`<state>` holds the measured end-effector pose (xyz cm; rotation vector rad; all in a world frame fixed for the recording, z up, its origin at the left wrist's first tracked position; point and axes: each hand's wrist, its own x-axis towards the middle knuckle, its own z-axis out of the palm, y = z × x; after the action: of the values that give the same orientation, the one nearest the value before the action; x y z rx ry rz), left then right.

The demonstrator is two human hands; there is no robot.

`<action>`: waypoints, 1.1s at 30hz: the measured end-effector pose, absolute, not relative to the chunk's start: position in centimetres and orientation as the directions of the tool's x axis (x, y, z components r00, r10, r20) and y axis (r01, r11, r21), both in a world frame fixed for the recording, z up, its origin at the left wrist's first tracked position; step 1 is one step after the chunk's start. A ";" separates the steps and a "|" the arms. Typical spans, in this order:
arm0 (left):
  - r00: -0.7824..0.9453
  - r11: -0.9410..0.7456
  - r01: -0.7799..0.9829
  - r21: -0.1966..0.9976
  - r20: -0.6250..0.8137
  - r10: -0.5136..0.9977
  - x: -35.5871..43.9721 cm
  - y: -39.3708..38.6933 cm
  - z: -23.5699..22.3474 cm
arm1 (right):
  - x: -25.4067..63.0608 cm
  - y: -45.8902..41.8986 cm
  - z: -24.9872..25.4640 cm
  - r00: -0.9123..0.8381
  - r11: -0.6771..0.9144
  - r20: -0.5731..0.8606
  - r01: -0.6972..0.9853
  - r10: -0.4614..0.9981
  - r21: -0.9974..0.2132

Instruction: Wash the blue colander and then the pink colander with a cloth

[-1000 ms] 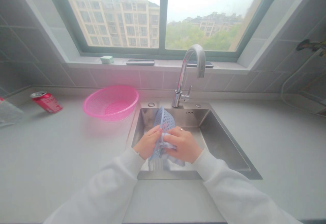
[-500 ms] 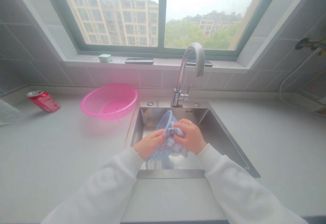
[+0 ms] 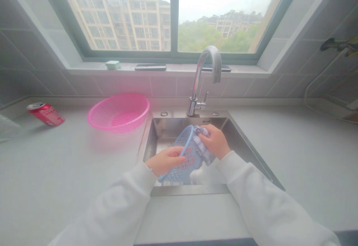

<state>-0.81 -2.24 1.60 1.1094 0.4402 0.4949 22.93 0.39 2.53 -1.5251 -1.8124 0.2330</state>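
A light blue perforated plastic basket (image 3: pixel 183 164) is tilted on its side over the sink (image 3: pixel 179 191). My left hand (image 3: pixel 165 160) grips its rim at the near side, with the thumb inside and fingers partly hidden behind the wall. My right hand (image 3: pixel 215 141) is closed on a bunched grey-white cloth (image 3: pixel 203 150), which presses against the outside of the basket near its upper rim. Part of the cloth hangs down below the fingers.
A chrome faucet (image 3: pixel 199 78) rises behind the sink. To the left on the counter (image 3: pixel 69 171) stand a pink basket (image 3: pixel 120 123) and a tilted red can (image 3: pixel 47 114). A pale green block (image 3: pixel 112 65) and a flat dark-edged object (image 3: pixel 150 67) lie on the windowsill.
My right hand has moved the cloth up and to the right along the basket's outer side. The basket has turned slightly, showing more of its inside. The whole view has shifted a little.
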 end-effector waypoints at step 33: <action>0.732 0.380 -0.332 0.863 -0.018 0.681 -1.0 -1.7 1.9 | 18.3 -3.4 2.4 -0.529 0.783 0.640 0.590 0.558 -0.194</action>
<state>-1.03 -1.66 1.89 0.9842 0.4049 0.6699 18.29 -3.40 2.36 -0.8476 -2.2563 -0.0594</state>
